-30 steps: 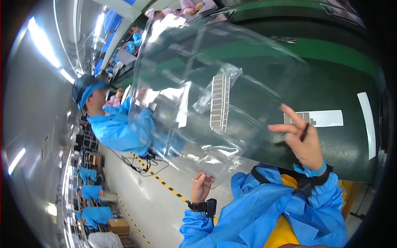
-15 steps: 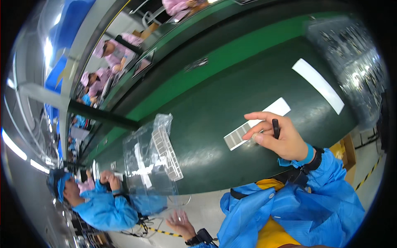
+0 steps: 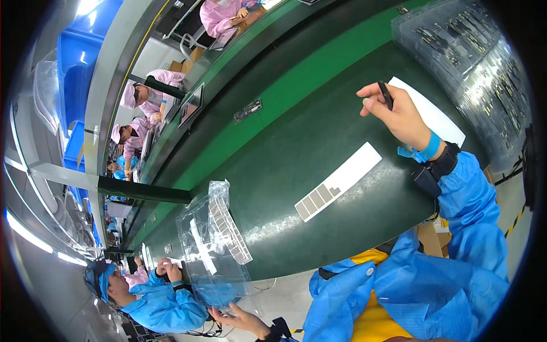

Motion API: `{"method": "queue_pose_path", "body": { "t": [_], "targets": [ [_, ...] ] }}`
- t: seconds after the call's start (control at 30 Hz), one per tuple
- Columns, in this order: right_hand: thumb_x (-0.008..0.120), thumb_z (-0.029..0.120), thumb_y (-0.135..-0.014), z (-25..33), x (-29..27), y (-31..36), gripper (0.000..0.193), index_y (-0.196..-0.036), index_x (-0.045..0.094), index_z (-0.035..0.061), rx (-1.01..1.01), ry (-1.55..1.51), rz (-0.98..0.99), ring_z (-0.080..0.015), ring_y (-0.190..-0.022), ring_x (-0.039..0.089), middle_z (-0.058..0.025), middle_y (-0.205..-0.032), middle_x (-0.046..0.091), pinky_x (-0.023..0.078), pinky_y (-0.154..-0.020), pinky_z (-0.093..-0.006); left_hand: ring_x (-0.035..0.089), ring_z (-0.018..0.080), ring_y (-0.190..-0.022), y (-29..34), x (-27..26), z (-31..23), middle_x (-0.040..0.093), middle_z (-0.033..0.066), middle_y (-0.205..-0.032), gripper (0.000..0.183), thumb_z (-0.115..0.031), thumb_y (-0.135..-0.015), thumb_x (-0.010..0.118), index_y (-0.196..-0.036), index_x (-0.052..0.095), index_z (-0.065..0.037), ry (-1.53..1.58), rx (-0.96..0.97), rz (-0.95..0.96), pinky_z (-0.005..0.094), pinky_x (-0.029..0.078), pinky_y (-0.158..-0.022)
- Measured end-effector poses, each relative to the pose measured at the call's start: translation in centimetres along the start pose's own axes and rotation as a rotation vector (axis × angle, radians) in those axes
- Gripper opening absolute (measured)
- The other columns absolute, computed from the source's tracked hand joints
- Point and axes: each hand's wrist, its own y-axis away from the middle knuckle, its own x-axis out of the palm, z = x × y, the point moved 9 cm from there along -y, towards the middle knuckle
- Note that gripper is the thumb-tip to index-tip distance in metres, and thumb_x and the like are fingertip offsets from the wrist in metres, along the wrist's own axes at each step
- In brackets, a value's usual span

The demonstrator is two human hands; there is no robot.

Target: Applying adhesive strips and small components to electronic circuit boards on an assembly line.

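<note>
My right hand [image 3: 399,114] is raised over the dark green bench, its fingers closed on a slim black stick-like tool [image 3: 386,96]. It is nearest a blank white strip [image 3: 436,114], which it partly hides. Left of it, a white strip with grey rectangular labels [image 3: 356,171] at its near end lies on the bench. My left hand [image 3: 242,320], low in the view, has its fingers apart, close to a clear plastic tray [image 3: 228,285]. Whether it touches the tray I cannot tell. On that tray lie a sheet of grey labels [image 3: 229,231] and a white strip [image 3: 202,248].
Clear trays of small dark parts [image 3: 407,40] stand at the far right. A small circuit board [image 3: 248,111] lies on the green conveyor strip [image 3: 307,85]. A co-worker in blue [image 3: 165,308] is at the left; people in pink work across the line. A dark post [image 3: 142,190] spans the left side.
My right hand has moved from above the labelled strip to the blank strip, up and right, still holding the black tool. My left hand has shifted up and left towards the clear tray.
</note>
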Motion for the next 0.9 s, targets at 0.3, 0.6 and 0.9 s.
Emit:
{"method": "queue_pose_path", "body": {
  "t": [0.3,0.6,0.9],
  "targets": [
    [0.059,0.021,-0.084,-2.1,-0.7,0.9,0.026,-0.101,0.065,0.0030,-0.033,0.375,-0.060,-0.0325,-0.081,0.067,-0.0170,-0.086,0.068,0.053,-0.073,-0.0398,0.063,0.0299,-0.091,6.7,10.1,-31.3,0.064,0.0182,-0.105,0.012,0.001,-0.079,0.061,-0.091,0.063,0.002,0.616,0.911,0.917,0.0333,0.050,-0.077],
    [0.066,0.018,-0.080,7.3,-8.4,7.6,0.020,-0.095,0.066,0.0043,-0.188,0.666,-0.294,-0.0301,-0.080,0.066,-0.0133,-0.089,0.066,0.052,-0.072,-0.0390,0.048,0.0415,-0.115,12.6,14.8,-38.7,0.048,0.0242,-0.129,0.045,-0.016,-0.081,0.069,-0.120,0.054,0.001,0.552,1.435,1.301,0.0412,0.043,-0.097],
    [0.069,0.021,-0.073,9.4,-31.2,14.7,0.032,-0.098,0.067,0.0002,0.358,1.355,-0.551,-0.0339,-0.085,0.065,-0.0174,-0.090,0.068,0.051,-0.077,-0.0396,0.052,0.0378,-0.108,13.3,15.6,-39.4,0.055,0.0196,-0.121,0.033,-0.009,-0.081,0.067,-0.112,0.061,-0.001,0.809,1.465,1.342,0.0418,0.044,-0.092]
  ]
}}
